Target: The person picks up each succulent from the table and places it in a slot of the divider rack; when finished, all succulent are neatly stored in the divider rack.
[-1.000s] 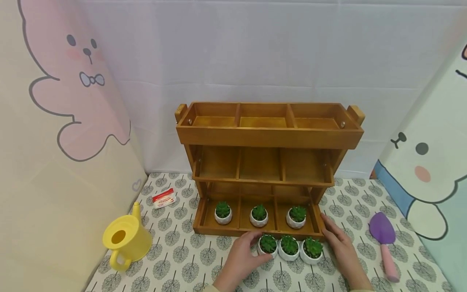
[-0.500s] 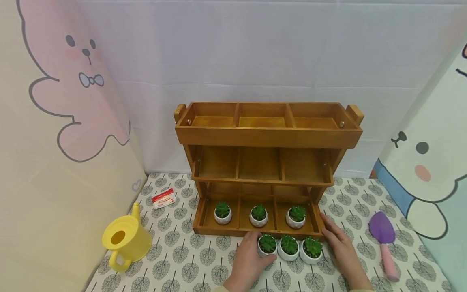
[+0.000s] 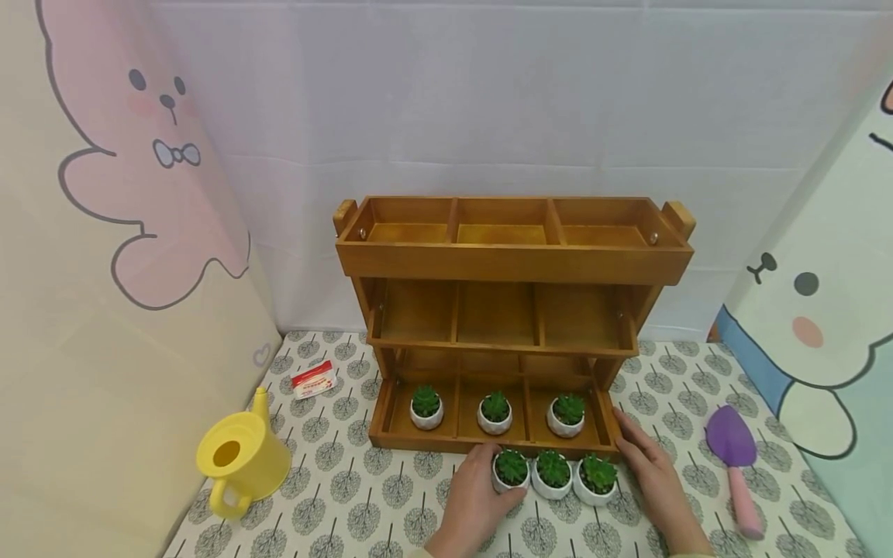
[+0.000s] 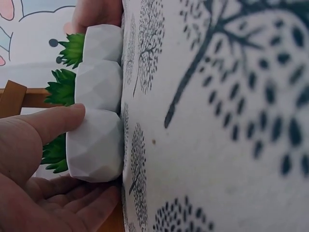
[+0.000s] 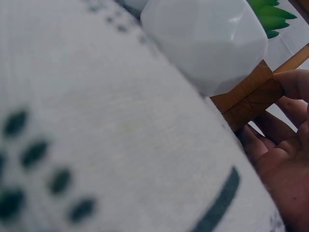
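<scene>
Left hand [image 3: 470, 496] has its thumb and fingers around the leftmost front pot [image 3: 512, 469], which sits on the bench [image 3: 370, 496] right up against the middle pot [image 3: 553, 474]; holding both sides probably stops it tipping. Right hand [image 3: 653, 473] has fairly straight fingers against the right end of the wooden shelf [image 3: 516, 265], maybe bracing it. Three more succulents [image 3: 495, 411] get one bottom compartment each, which looks like deliberate spacing.

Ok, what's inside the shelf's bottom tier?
The bottom tier holds three potted plants, one per compartment: left plant, middle plant, right plant. Each one covers the floor directly beneath it and some just behind, so that can't be seen.
</scene>
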Motion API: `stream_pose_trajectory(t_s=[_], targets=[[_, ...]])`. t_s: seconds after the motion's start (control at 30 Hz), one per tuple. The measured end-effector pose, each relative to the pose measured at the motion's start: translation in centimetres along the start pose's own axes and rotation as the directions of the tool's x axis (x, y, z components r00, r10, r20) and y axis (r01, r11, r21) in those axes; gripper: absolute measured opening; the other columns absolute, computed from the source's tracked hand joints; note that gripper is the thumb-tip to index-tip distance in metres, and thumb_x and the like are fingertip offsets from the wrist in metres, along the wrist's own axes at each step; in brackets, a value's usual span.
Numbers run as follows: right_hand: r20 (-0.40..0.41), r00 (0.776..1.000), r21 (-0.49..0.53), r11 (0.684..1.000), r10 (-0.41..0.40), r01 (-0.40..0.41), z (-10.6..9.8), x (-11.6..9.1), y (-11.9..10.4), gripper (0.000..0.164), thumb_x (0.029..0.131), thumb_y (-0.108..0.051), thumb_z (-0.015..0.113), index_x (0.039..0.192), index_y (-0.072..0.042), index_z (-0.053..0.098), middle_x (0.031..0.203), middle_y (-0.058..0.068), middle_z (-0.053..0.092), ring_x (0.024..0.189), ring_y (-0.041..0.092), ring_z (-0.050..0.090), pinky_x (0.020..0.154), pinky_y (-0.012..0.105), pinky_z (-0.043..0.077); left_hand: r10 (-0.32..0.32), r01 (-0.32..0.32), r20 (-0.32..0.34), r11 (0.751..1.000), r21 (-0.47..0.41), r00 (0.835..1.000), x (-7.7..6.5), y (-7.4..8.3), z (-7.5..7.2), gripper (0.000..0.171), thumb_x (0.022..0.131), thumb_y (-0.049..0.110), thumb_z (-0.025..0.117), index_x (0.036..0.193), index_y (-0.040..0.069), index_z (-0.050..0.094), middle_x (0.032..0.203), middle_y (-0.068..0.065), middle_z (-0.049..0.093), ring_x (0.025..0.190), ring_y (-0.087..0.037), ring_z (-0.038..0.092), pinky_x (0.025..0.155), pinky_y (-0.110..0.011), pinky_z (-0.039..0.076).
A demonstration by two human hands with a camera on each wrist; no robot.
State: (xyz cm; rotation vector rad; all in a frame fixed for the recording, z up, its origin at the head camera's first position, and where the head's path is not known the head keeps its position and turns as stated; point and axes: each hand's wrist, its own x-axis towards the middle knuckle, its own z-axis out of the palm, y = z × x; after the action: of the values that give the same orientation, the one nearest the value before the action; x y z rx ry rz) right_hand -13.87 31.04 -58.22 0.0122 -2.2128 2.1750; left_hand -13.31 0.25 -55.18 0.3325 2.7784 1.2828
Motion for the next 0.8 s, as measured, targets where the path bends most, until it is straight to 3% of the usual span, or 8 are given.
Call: stream_pose_trajectory(t_s=[0.27, 0.6, 0.8], targets=[[0.004, 1.0, 0.025, 1.0, -0.001, 0.001, 0.0, 0.0, 0.0, 0.058, 0.113, -0.019, 0.05, 0.164, -0.004, 0.028, 0.169, 0.029, 0.01, 0.125, -0.015, 0.047, 0.101, 0.015, 0.044, 0.02, -0.019, 0.01, 0.998, -0.063, 1.0, -0.2, -0.7, 0.0, 0.059, 0.079, 0.03, 0.093, 0.126, 0.006, 0.066, 0.114, 0.0, 0.065, 0.102, -0.026, 0.066, 0.086, -0.044, 0.056], [-0.03, 0.999, -0.141, 0.989, 0.04, -0.044, -0.2, 0.1, -0.1, 0.057, 0.112, -0.029, 0.05, 0.165, -0.015, 0.033, 0.17, 0.021, 0.019, 0.137, -0.01, 0.033, 0.102, 0.008, 0.036, 0.036, -0.025, 0.074, 0.989, -0.144, 0.997, -0.2, -1.3, -0.3, 0.062, 0.078, 0.018, 0.089, 0.134, 0.007, 0.066, 0.127, -0.004, 0.065, 0.113, -0.029, 0.063, 0.094, -0.047, 0.053], [-0.022, 0.999, -0.098, 0.994, 0.041, -0.043, -0.1, 0.1, -0.1, 0.058, 0.112, -0.028, 0.051, 0.165, -0.013, 0.032, 0.17, 0.022, 0.016, 0.134, -0.011, 0.037, 0.103, 0.011, 0.039, 0.045, -0.027, 0.093, 0.983, -0.182, 0.995, -0.1, -1.3, -0.5, 0.063, 0.078, 0.015, 0.087, 0.136, 0.009, 0.065, 0.131, -0.004, 0.064, 0.116, -0.026, 0.064, 0.095, -0.041, 0.054]])
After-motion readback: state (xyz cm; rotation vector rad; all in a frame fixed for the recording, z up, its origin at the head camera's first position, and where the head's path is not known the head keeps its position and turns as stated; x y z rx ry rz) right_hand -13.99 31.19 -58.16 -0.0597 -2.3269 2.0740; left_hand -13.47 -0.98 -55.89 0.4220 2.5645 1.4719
